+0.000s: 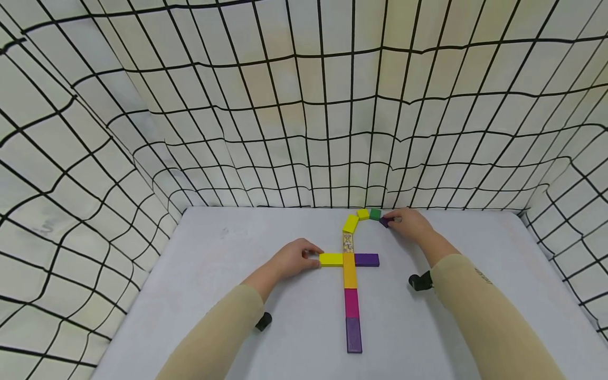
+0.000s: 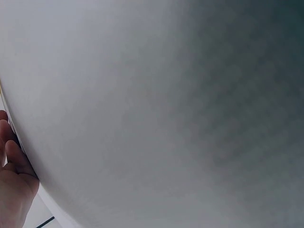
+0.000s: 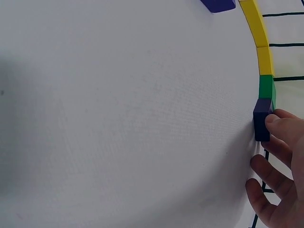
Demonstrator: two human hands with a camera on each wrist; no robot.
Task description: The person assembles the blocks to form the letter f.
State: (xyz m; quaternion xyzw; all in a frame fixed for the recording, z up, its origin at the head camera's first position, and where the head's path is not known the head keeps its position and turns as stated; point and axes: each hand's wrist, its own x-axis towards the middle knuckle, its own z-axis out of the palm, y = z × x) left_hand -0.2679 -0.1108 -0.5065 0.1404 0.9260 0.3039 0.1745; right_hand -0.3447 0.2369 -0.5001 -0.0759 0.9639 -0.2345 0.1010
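Observation:
Flat coloured blocks form a cross with a hooked top on the white table. My right hand [image 1: 412,226] pinches a small dark purple block [image 3: 262,121] between thumb and fingers, at the end of the hook beside a green block [image 1: 375,214]. With thumb and forefinger, my left hand [image 1: 295,257] holds the outer end of the yellow block [image 1: 331,259] that makes the left arm of the cross. A purple block [image 1: 367,259] makes the right arm. In the left wrist view only part of the left hand [image 2: 16,175] shows, its fingers curled; its block is mostly out of sight.
The stem runs from an orange block [image 1: 349,272] through a pink block [image 1: 351,303] to a purple block [image 1: 353,335]. Above sit a patterned block [image 1: 348,243] and yellow blocks [image 1: 351,224]. Black netting [image 1: 304,100] stands behind and beside the white table [image 1: 204,253].

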